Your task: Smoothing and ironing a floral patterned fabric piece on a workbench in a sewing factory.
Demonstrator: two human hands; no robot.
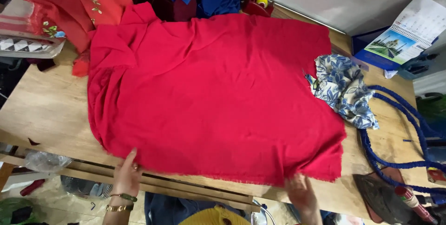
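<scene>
Lying spread flat across the wooden table (42, 109), the red cloth (213, 99) covers most of it. Left hand (126, 173) rests at the cloth's near hem, fingers extended, gripping nothing. Right hand (302, 192) touches the same hem, blurred; finger state cannot be told.

A tailoring workshop: piled fabrics (79, 2), iron (385, 197), wooden worktable (42, 109).

A big cloth (213, 99) lies spread flat over the middle of the wooden table (42, 109). Both hands sit at its near hem: left hand (126, 175) toward the left corner, right hand (302, 193) toward the right. A floral fabric scrap (344, 89) touches the cloth's right edge, with a coiled hose (395, 160) and an iron (383, 192) further right (near corner). Behind the cloth sits a heap of garments (79, 2), and a calendar (409, 32) lies far right.
</scene>
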